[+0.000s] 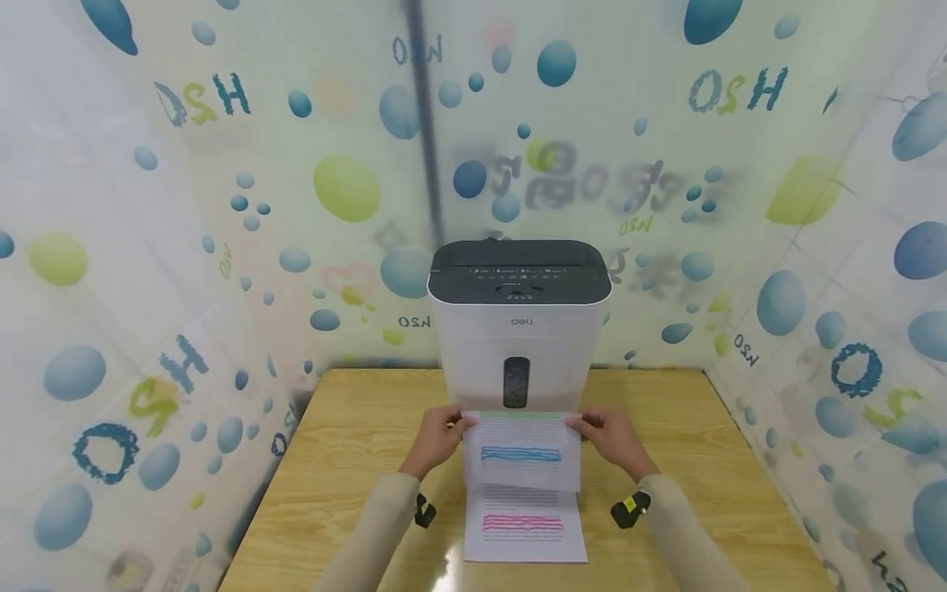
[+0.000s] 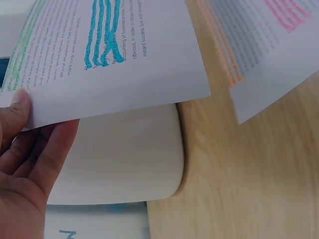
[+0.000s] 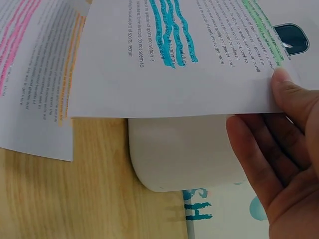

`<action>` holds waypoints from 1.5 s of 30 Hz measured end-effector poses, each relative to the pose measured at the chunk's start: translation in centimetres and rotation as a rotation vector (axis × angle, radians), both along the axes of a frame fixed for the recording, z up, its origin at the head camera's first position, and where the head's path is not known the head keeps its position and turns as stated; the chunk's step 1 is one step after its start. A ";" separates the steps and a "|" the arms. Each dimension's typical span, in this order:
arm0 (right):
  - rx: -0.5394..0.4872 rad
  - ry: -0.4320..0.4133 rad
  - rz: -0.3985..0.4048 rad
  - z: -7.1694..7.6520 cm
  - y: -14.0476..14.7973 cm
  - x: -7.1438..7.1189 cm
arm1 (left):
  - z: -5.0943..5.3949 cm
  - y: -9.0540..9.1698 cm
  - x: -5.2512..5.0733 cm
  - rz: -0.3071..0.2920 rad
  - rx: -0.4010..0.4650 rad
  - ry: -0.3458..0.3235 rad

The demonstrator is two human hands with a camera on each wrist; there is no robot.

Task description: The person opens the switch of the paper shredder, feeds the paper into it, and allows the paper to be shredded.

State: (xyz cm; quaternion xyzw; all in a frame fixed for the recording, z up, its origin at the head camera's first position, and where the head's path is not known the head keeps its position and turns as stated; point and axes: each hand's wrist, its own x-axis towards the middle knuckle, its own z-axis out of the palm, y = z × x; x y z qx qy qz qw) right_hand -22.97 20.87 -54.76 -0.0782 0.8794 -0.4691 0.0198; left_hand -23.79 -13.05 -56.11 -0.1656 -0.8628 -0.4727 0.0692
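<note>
A half sheet of printed paper [image 1: 521, 474], marked with blue and green highlighter, is held up by its two upper corners. My left hand [image 1: 438, 440] pinches one corner between thumb and fingers, and my right hand [image 1: 612, 438] pinches the other. Below it on the table lies another printed sheet [image 1: 527, 547] with pink and orange marks; the held piece covers its upper part. Right behind the held paper stands a white paper shredder [image 1: 473, 353] with a dark top [image 1: 520, 288]. In the right wrist view the thumb presses on the printed face of the sheet [image 3: 109, 84].
The wooden table [image 1: 355, 427] reaches back to a patterned curtain [image 1: 348, 271] with blue and green dots. Similar curtains hang at the left and right sides. A small black wrist camera [image 1: 425, 511] sits on the left wrist, another black camera [image 1: 629, 511] on the right.
</note>
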 end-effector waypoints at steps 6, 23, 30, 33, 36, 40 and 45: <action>-0.013 0.043 0.014 1.0 0.2 -0.5 | 1.2 0.0 -0.8 0.000 -0.034 0.036; 0.002 0.132 0.041 5.5 0.0 -2.5 | 5.9 -0.3 -2.7 0.027 -0.071 0.095; 0.018 0.168 0.041 8.4 -0.1 -2.5 | 8.1 -0.4 -3.0 0.018 -0.076 0.173; 0.031 0.185 0.044 9.7 -0.1 -2.7 | 9.3 -0.4 -3.3 0.019 -0.086 0.194; 0.039 0.200 0.041 10.7 0.0 -2.8 | 10.3 -0.4 -3.6 0.027 -0.096 0.211; 0.026 0.209 0.030 12.1 0.1 -2.8 | 11.8 -0.3 -3.7 0.017 -0.086 0.251; 0.006 0.210 0.044 13.4 0.4 -2.9 | 13.3 -0.1 -3.7 0.004 -0.088 0.277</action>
